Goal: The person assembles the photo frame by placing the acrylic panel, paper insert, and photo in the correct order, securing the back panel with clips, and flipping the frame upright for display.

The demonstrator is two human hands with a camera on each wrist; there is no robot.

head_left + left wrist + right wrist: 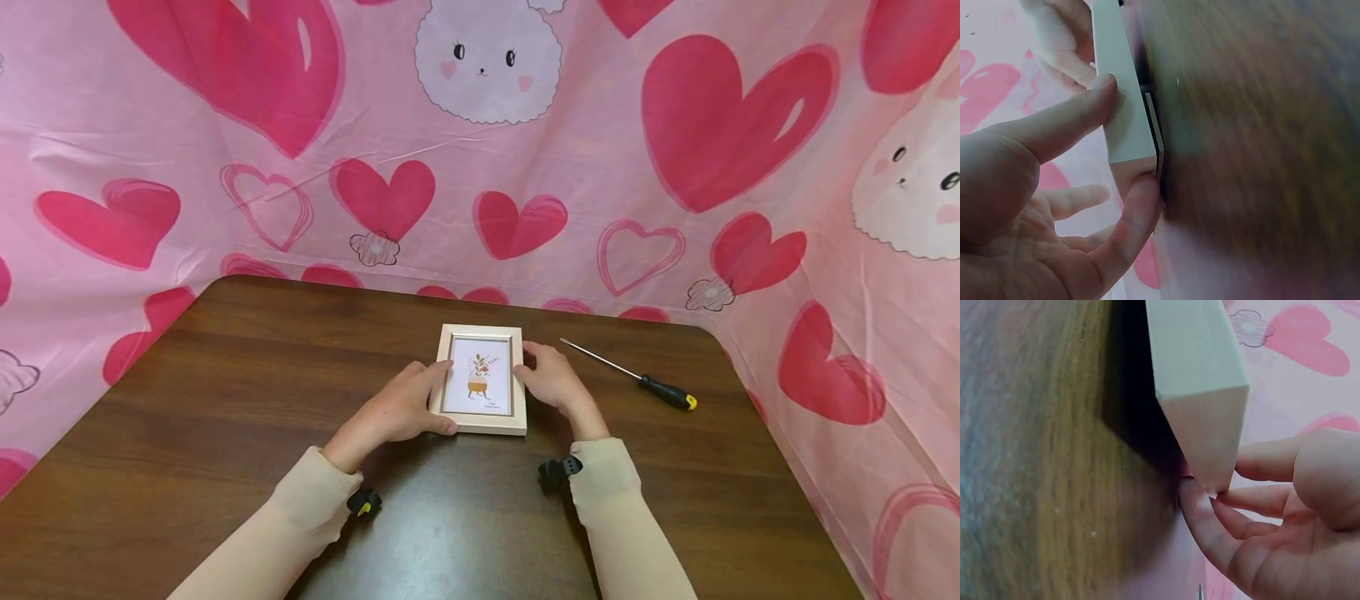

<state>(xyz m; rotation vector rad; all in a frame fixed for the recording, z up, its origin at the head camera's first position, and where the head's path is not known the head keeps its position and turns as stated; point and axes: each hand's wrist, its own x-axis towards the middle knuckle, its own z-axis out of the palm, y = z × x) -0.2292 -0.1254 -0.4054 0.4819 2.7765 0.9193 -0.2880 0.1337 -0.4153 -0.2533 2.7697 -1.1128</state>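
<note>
A pale wooden picture frame [491, 427] holds a print of a potted plant with the picture facing up. My left hand [403, 403] grips its left side, thumb near the lower left corner and a finger over the left border. On the right side, my right hand [553, 379] holds the edge between thumb and fingers. The left wrist view shows the frame's edge [1127, 122] between thumb and finger, with a thin layer along its back. Under the frame's corner [1207, 428], the right wrist view shows a dark shadow on the tabletop.
A screwdriver [626, 372] with a black and yellow handle lies to the right of the frame, its tip pointing away to the left. The brown wooden table [225, 400] is bordered by a pink cloth [510, 150] printed with hearts.
</note>
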